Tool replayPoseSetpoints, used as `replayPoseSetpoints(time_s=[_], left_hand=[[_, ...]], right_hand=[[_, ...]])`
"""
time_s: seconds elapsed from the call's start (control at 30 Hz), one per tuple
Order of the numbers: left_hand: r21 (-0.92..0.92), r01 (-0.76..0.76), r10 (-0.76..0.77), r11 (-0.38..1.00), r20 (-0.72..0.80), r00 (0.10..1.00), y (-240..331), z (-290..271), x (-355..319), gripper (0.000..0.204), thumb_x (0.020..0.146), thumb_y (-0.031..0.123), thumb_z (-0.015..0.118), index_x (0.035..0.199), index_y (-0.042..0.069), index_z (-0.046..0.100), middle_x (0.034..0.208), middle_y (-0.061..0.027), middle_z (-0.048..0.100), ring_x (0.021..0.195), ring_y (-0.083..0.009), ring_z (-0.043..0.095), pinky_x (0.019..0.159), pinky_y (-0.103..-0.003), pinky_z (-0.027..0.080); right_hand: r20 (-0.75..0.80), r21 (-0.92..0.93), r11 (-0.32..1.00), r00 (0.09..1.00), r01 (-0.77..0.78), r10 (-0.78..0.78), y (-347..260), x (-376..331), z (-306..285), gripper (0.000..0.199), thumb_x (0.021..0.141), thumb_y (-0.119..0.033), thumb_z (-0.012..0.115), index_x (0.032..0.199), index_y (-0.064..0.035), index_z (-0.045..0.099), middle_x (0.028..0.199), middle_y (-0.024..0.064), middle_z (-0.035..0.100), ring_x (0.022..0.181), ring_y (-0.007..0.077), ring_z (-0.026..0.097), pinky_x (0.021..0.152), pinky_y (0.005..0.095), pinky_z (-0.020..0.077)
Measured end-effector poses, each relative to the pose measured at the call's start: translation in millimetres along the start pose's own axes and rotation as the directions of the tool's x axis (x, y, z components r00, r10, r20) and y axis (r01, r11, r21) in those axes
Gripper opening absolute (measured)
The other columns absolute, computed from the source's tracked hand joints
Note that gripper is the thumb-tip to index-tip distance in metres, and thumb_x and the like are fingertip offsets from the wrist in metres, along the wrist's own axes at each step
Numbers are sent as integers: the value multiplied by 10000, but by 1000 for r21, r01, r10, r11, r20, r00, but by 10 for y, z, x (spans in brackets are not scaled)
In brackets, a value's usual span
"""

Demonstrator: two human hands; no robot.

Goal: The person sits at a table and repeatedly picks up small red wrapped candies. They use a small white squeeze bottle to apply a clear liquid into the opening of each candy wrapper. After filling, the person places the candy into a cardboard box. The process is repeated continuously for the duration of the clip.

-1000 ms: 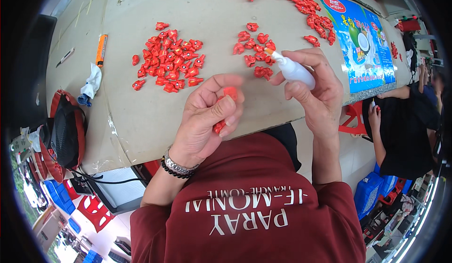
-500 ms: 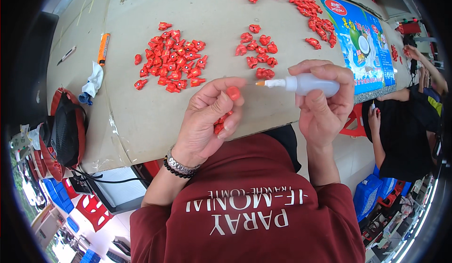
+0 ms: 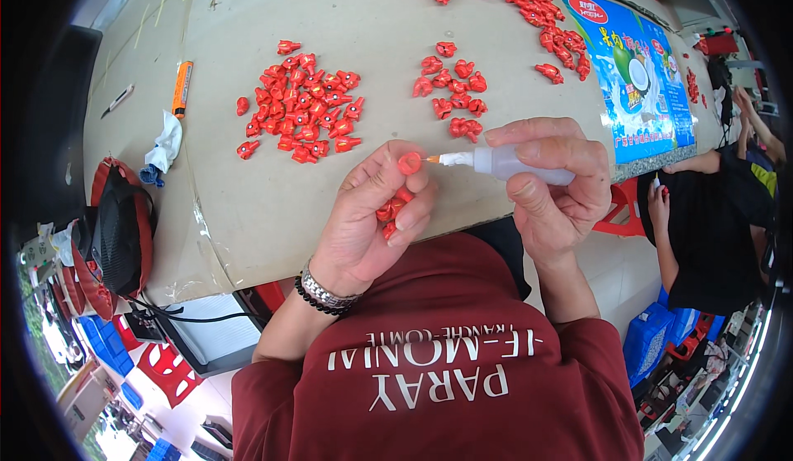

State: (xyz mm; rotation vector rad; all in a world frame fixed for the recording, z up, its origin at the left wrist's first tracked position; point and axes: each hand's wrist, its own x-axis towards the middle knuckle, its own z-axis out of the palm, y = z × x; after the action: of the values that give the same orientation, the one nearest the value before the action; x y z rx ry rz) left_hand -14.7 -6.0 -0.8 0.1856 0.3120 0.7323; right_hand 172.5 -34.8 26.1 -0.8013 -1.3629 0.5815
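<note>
Pinching a small red plastic piece (image 3: 409, 163) above the desk (image 3: 273, 205) edge, left hand (image 3: 372, 221) fingers clamp it; spares sit in the palm. Right hand (image 3: 553, 188) grips a white squeeze bottle (image 3: 504, 163), nozzle touching the piece; oversqueezing could likely flood fingertips.

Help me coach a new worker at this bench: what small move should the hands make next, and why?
Probably a gentle squeeze of the small squeeze bottle in the right hand. Its orange nozzle tip already points at, and nearly touches, the small red piece pinched at the fingertips of the left hand, which also cups more red pieces.
</note>
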Motion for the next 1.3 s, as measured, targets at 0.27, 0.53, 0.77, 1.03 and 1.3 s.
replayPoseSetpoints(time_s=[0.27,0.53,0.77,1.03,1.3], left_hand=[[10,5,-5,1000,-63,998,-24,28,-9,199,964,238,493,1012,60,568,809,-19,546,565,-88,441,399,-193,302],[-9,13,-13,1000,-54,998,-37,5,-11,231,993,251,416,1027,66,550,828,-39,506,571,-97,411,381,-195,320],[6,13,-13,1000,-20,1000,-42,-12,-11,226,992,254,418,1028,68,542,833,-40,508,579,-97,412,385,-192,315],[10,13,-12,1000,-54,998,-38,11,-15,224,965,253,489,970,53,590,806,-19,539,573,-85,434,407,-193,304],[-21,-1,0,1000,-63,998,-24,-1,-30,168,974,196,460,1005,50,537,859,-35,501,590,-91,415,388,-189,314]], right_hand=[[10,-28,999,1000,23,-22,4,-20,18,233,767,-5,696,970,27,586,940,184,651,858,225,627,710,298,511],[36,-69,997,999,26,-23,-4,-19,13,228,773,-18,697,964,33,583,929,180,653,848,237,631,707,301,515],[38,-81,996,998,42,-40,0,-7,24,231,777,-29,699,967,33,583,924,182,651,838,242,637,707,308,518],[44,-108,993,998,44,-40,2,-11,21,233,771,-24,701,962,36,580,921,187,650,833,242,639,700,307,519],[-1,-106,992,998,63,-63,0,-17,26,225,770,-13,694,954,43,577,903,193,660,832,256,638,677,310,525]])
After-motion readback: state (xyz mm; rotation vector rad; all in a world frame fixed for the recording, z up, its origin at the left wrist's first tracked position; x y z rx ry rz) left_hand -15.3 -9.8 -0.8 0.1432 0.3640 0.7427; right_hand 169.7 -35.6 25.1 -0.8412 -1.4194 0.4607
